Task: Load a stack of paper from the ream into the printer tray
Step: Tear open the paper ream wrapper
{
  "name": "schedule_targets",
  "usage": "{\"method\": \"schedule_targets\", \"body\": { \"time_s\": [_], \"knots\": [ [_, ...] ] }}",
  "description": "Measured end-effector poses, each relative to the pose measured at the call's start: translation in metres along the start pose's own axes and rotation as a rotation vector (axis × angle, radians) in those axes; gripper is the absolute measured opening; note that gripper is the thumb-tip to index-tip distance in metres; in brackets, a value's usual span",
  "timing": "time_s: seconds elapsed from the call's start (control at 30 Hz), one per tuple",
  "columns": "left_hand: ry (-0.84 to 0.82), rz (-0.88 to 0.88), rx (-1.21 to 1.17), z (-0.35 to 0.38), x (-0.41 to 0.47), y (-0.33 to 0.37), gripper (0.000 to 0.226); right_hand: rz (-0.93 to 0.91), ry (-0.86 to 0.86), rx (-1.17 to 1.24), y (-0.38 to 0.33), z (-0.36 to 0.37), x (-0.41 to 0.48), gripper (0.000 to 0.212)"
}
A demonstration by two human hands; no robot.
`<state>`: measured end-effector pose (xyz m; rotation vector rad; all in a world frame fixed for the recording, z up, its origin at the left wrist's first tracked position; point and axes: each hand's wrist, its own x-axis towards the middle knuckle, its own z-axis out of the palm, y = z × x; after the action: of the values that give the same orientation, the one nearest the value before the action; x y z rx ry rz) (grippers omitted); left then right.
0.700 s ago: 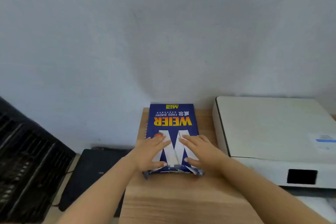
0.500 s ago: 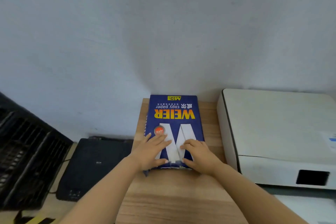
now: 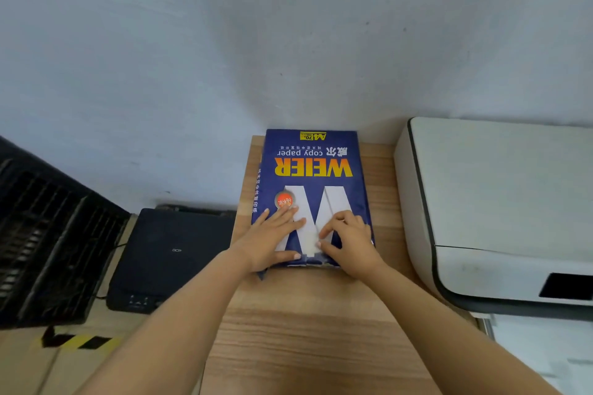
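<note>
A ream of paper (image 3: pixel 313 163) in a blue "WEIER copy paper" wrapper lies on the wooden table (image 3: pixel 308 330), its far end against the wall. The wrapper's near end looks torn and ragged. My left hand (image 3: pixel 272 240) lies flat on the ream's near left part, fingers spread, thumb along the near edge. My right hand (image 3: pixel 351 242) sits on the near right part with its fingers curled, thumb and fingertips pinching the wrapper by the near edge. The white printer (image 3: pixel 500 202) stands to the right with its lid closed; no tray is visible.
A black flat device (image 3: pixel 167 253) sits on a lower surface left of the table, and a dark slatted crate (image 3: pixel 41 234) stands further left. Yellow-black tape (image 3: pixel 77 341) marks the floor. The pale wall rises right behind the ream.
My right hand's fingers have curled from flat into a pinch on the wrapper. My left hand stays flat on the ream. The view has shifted left, showing less of the printer.
</note>
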<state>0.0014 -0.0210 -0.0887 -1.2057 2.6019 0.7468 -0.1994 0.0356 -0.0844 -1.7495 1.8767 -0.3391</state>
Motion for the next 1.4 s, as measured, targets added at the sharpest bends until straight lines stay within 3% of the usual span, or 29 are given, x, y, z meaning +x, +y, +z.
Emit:
{"method": "schedule_targets", "body": {
  "time_s": [0.17, 0.53, 0.73, 0.93, 1.1, 1.3, 1.4],
  "knots": [
    [0.015, -0.012, -0.027, 0.003, 0.001, -0.001, 0.073, 0.061, 0.032, 0.066, -0.006, 0.004, -0.002, 0.007],
    [0.007, -0.024, -0.077, 0.003, 0.001, -0.002, 0.073, 0.168, 0.011, 0.283, -0.014, 0.004, 0.000, 0.013],
    [-0.006, -0.035, -0.112, 0.002, 0.001, -0.001, 0.072, 0.206, 0.013, 0.281, -0.014, 0.006, 0.000, 0.001],
    [-0.064, -0.027, -0.128, -0.004, 0.001, -0.003, 0.068, 0.121, 0.000, 0.260, -0.015, 0.005, -0.010, 0.006],
    [-0.087, -0.061, -0.237, -0.010, 0.004, 0.000, 0.045, 0.068, -0.028, 0.238, -0.012, 0.002, -0.025, 0.011],
    [-0.008, -0.072, -0.216, 0.000, 0.002, 0.004, 0.052, 0.007, -0.065, 0.185, -0.013, 0.001, -0.041, 0.003],
    [0.017, -0.081, -0.206, 0.003, 0.001, 0.006, 0.055, -0.056, -0.089, 0.131, -0.011, 0.003, -0.053, 0.011]
  ]
}}
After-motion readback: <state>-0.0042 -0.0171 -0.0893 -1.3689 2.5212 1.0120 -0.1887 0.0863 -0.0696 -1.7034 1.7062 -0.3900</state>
